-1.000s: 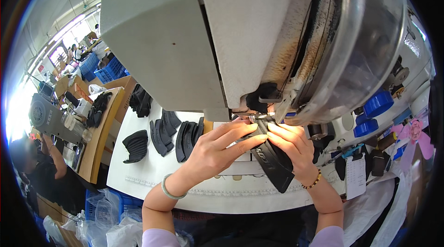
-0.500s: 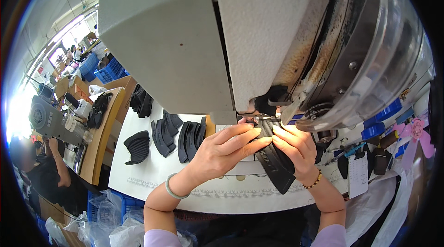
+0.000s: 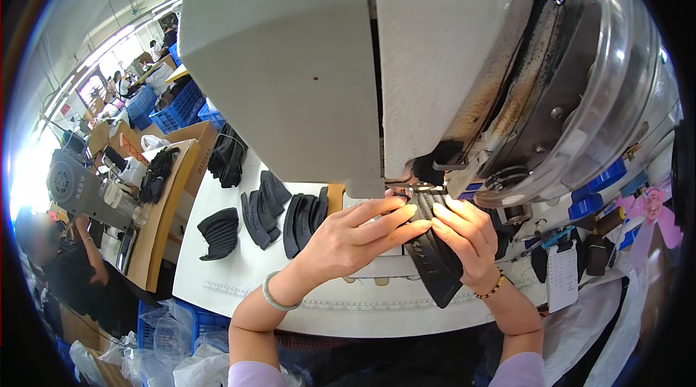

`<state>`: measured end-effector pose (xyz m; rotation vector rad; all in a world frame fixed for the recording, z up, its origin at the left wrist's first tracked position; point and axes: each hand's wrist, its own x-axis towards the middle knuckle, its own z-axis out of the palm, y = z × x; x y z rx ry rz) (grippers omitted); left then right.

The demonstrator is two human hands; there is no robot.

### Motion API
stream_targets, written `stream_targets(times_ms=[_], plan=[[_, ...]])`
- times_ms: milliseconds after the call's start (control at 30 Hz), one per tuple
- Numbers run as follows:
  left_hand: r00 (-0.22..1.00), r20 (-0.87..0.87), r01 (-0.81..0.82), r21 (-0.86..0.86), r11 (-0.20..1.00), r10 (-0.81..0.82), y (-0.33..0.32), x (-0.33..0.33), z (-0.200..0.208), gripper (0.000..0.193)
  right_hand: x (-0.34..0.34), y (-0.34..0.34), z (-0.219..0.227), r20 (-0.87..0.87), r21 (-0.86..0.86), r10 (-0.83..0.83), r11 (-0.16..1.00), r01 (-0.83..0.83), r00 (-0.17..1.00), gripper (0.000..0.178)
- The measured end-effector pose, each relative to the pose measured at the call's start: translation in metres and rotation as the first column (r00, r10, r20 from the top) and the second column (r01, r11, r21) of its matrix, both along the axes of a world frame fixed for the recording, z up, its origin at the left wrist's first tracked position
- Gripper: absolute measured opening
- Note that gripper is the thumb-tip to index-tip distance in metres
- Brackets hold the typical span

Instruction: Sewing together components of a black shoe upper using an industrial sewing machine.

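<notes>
A curved black ribbed piece point(image 3: 435, 275) lies under the head of a sewing machine point(image 3: 290, 75), one end pointing toward me. My left hand point(image 3: 355, 236) comes from the left, its fingertips pressed on the piece's left side near the needle area. On the other side, my right hand point(image 3: 467, 242) grips the right edge, its fingers bent over the top. The fingertips of both hands are close together. My thumbs are mostly hidden, as is the piece's far end under the machine.
Left on the white table point(image 3: 348, 322) lie several curved black pieces point(image 3: 262, 209) and a ribbed one point(image 3: 218, 233). A printed ruler strip runs along the front. At right are a pink fan point(image 3: 654, 204), blue trays point(image 3: 586, 204) and a paper tag point(image 3: 562, 277). Another person point(image 3: 72, 271) works far left.
The view has shifted slightly, so the machine and table appear a little further right. Both hands stay on the black ribbed piece in nearly the same pose.
</notes>
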<state>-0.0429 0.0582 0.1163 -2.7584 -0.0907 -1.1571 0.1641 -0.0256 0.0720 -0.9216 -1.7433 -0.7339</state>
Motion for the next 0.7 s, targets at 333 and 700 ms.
stream_targets(times_ms=[333, 700], plan=[[0.999, 0.034, -0.011, -0.016, 1.0, 0.011, -0.0011, 0.0023, -0.002, 0.049, 0.0002, -0.0007, 0.0004, -0.024, -0.03, 0.004, 1.0, -0.005, 1.0, 0.033], [0.999, 0.037, -0.016, -0.006, 1.0, 0.016, -0.0016, 0.0025, -0.0036, 0.052, 0.0024, -0.0027, 0.0044, -0.02, -0.085, 0.036, 0.996, -0.038, 0.999, 0.032]])
